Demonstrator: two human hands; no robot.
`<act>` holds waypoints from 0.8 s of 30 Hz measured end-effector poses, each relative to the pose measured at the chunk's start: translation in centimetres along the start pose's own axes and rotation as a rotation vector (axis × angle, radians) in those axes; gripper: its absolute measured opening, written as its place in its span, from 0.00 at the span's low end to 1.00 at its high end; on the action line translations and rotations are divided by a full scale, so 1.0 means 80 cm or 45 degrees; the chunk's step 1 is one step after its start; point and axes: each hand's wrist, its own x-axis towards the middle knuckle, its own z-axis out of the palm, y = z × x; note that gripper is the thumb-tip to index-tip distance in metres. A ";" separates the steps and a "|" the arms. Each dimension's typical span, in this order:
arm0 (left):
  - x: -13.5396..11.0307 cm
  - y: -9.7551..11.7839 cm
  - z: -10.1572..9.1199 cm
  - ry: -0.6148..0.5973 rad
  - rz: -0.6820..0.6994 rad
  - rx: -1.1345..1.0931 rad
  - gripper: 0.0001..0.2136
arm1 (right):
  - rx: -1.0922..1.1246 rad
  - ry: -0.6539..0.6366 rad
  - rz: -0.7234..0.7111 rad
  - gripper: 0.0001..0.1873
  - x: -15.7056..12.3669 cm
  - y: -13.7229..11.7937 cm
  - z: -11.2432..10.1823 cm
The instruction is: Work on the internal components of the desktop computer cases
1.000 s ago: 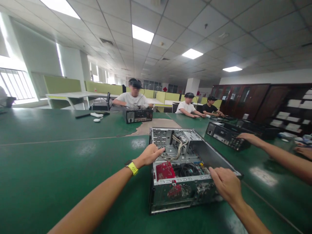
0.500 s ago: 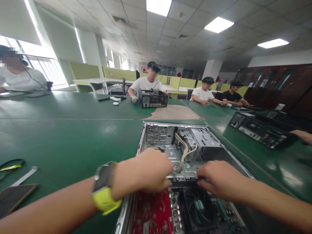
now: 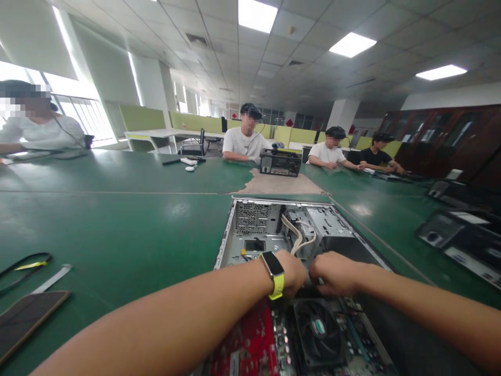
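Note:
An open computer case (image 3: 226,237) lies in front of me on the green table. My left hand (image 3: 293,274), below a wristwatch with a lime band (image 3: 277,287), reaches into its middle with curled fingers. Close beside it, my right hand (image 3: 332,272) is curled too, knuckles up. Both sets of fingertips are hidden, so what they grip cannot be made out. Just below the hands sit a black cooling fan (image 3: 319,329) and a red circuit board (image 3: 254,339). Pale cables (image 3: 296,235) run beyond them, beside a metal drive cage (image 3: 331,222).
To the left lie a phone-like dark slab (image 3: 35,318), a metal strip (image 3: 50,281) and a black cable loop (image 3: 49,257). Another computer case (image 3: 462,240) stands at right. Across the table a person (image 3: 245,141) sits by a black case (image 3: 279,163); several other people sit around.
My left hand has moved right, and the two hands are now closer together. The person opposite has their case farther right. The black case at right has shifted right.

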 end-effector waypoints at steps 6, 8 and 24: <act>-0.011 -0.005 -0.014 0.047 -0.033 0.037 0.14 | -0.006 -0.010 0.115 0.13 0.001 0.001 0.007; -0.005 -0.006 -0.008 0.021 -0.032 0.034 0.15 | 0.004 -0.022 0.117 0.13 0.000 0.001 0.012; -0.004 0.003 0.008 0.134 -0.045 0.064 0.13 | 0.083 0.831 0.018 0.10 -0.147 -0.140 -0.022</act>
